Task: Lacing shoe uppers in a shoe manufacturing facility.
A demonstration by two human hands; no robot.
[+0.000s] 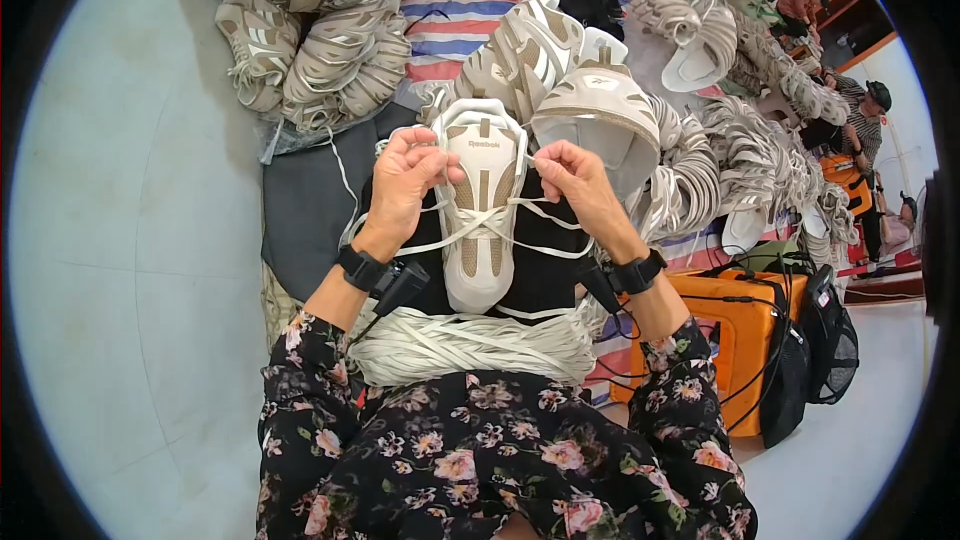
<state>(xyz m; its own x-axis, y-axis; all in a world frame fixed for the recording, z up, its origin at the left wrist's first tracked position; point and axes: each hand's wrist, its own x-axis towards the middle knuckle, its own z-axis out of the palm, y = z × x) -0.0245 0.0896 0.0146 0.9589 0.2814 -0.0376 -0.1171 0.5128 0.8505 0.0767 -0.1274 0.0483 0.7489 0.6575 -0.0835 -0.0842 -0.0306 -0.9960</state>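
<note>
A beige and white sneaker upper [480, 275] lies on my lap with its toe toward me and its tongue [484, 145] showing. A flat cream shoelace [487, 223] crosses over its front, and loose lengths trail out to both sides. At the upper's left edge, my left hand [402, 185] is closed in a pinch; what lies between its fingertips is too small to make out. My right hand [577, 183] pinches the shoelace close to the right eyelet edge. Both wrists wear black straps with small devices.
A thick bundle of cream laces [470, 347] lies across my lap. Stacked sneaker uppers [345, 65] stand at the far left, with more uppers [595, 105] just ahead and to the right. An orange case [735, 340] with black cables sits at my right. Other people are farther back.
</note>
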